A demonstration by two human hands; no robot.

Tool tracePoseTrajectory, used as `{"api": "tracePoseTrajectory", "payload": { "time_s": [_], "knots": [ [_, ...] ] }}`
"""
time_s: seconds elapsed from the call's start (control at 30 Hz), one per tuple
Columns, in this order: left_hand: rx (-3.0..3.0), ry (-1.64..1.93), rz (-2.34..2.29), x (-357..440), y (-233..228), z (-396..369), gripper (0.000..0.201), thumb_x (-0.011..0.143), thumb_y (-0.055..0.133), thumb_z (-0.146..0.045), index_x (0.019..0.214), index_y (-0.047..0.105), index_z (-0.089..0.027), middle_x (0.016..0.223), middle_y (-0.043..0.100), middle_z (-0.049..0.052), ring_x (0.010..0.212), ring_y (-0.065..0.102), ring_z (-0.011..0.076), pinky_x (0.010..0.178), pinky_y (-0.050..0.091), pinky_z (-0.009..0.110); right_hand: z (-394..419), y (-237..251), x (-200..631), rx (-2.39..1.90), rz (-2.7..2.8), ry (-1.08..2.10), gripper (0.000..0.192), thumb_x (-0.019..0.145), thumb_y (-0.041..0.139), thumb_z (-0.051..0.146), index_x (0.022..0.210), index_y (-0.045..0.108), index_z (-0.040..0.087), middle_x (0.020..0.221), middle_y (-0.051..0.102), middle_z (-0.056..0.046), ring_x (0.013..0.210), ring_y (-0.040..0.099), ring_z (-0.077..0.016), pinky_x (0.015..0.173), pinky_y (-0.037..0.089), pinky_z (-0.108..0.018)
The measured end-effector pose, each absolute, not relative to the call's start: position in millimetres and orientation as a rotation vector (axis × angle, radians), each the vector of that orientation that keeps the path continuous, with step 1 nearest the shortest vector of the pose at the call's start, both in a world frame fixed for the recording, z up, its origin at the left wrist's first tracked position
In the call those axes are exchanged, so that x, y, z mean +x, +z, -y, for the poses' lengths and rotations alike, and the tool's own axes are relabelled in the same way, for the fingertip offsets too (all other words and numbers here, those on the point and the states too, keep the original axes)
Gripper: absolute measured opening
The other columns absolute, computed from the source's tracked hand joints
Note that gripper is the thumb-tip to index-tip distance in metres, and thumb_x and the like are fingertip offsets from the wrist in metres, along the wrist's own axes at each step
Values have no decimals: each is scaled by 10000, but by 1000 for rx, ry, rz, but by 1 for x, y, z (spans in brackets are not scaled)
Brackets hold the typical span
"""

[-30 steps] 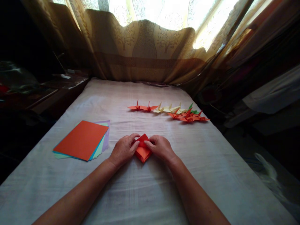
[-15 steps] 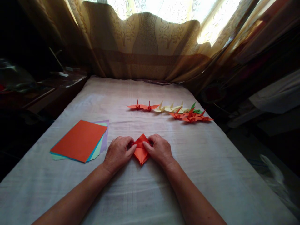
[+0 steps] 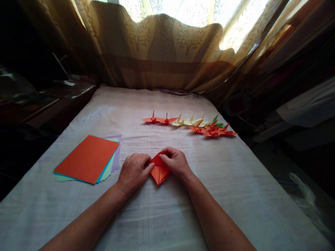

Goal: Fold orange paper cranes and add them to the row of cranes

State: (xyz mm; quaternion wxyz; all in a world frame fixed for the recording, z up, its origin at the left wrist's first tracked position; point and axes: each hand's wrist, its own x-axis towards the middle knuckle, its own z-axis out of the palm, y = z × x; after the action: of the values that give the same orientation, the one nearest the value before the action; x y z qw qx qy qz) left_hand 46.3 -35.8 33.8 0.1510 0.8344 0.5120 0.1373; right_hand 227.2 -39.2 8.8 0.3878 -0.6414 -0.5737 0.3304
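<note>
A folded orange origami paper (image 3: 159, 173), diamond-shaped with its lower point toward me, lies on the sheet between my hands. My left hand (image 3: 134, 172) pinches its left corner between thumb and fingers. With thumb and forefinger, my right hand (image 3: 177, 162) grips the upper right edge near the top point, covering that tip. Creases meet along the middle of the lower half, and a horizontal crease crosses above them. The fingers beneath the paper are hidden.
To the left lies a fanned stack of coloured paper (image 3: 87, 158), orange on top. Folded orange cranes (image 3: 160, 120), pale yellow cranes (image 3: 191, 121), a green crane (image 3: 218, 122) and more orange ones stand toward the back right. A patterned curtain (image 3: 162, 45) hangs behind the bed (image 3: 125, 101).
My right hand has slid up from the right corner to near the top point of the folded paper. My left hand stays at the left corner.
</note>
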Motion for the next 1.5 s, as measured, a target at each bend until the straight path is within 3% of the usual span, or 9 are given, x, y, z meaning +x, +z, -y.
{"api": "tracePoseTrajectory", "payload": {
  "time_s": [0.87,1.07,1.33,1.5],
  "knots": [
    [2421,338,-1623,53,31,38,82,845,611,-237,772,584,-212,778,666,10,764,614,194,693,365,302,41,15,233,-1676,1605,834,136,734,560,306,784,662,231,661,628,45,617,537,-126,590,414,-213],
    [2296,421,-1664,52,33,35,22,875,540,-226,870,562,-223,798,664,-10,726,626,172,655,380,267,44,17,236,-1621,1632,908,133,719,577,297,767,677,223,646,625,45,629,550,-124,578,417,-203],
    [2175,439,-1611,50,39,35,213,885,530,-303,1060,636,-246,840,726,1,741,672,181,707,451,265,39,4,232,-1465,1374,996,171,743,563,339,743,659,197,642,637,38,585,549,-118,568,454,-217],
    [2154,623,-1453,42,36,29,397,935,360,-395,1078,689,-225,1090,734,57,998,674,217,858,484,300,37,4,231,-1415,1358,1029,231,749,573,326,879,716,200,787,715,7,692,610,-143,659,492,-247]
  ]
}}
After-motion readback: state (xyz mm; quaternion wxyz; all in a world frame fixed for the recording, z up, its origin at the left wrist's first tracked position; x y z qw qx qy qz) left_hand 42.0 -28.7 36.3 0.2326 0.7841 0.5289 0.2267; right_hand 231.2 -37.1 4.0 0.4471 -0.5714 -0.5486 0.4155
